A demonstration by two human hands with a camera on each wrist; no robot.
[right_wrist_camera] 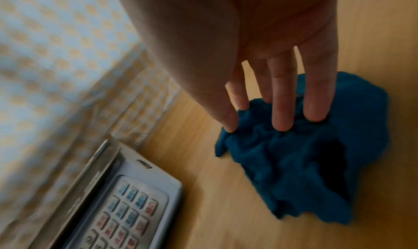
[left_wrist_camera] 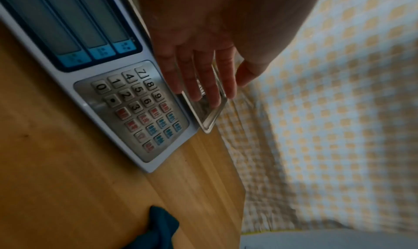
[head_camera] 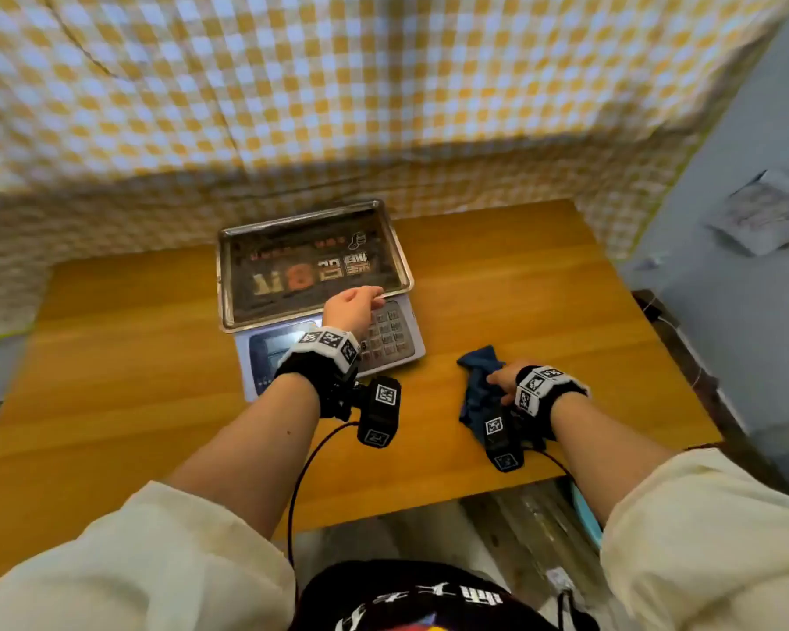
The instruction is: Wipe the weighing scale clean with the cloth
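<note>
Honey-coloured wood makes up the table (head_camera: 110,380), and the weighing scale (head_camera: 265,352) sits toward its far edge, left of centre, close to a yellow-and-white checked cloth backdrop (head_camera: 383,84) that hangs behind and drapes down to the tabletop. The scale's steel weighing pan (head_camera: 228,275) lies on top, its shiny bottom mirroring some lettering, and in front of it the grey body carries a blue-framed display panel (left_wrist_camera: 68,25) and a keypad (left_wrist_camera: 133,109) of numbered and coloured keys. The left hand (head_camera: 354,307) reaches over the keypad to the pan's near right corner; in the left wrist view its fingers (left_wrist_camera: 199,77) are straight and close together across the rim there, the thumb set off to the far side, so the hand lies relaxed against the pan edge rather than gripping it. Right of the scale, apart from it on bare wood, lies the cloth (head_camera: 474,384), a dark blue crumpled heap. The right hand (head_camera: 504,380) is down on it: the right wrist view shows its fingers (right_wrist_camera: 282,113) straight and slightly spread, tips pressing into the folds, with the thumb touching the cloth's edge. Both wrists wear black bands with square printed markers. Cream sleeves are pushed up both forearms.
</note>
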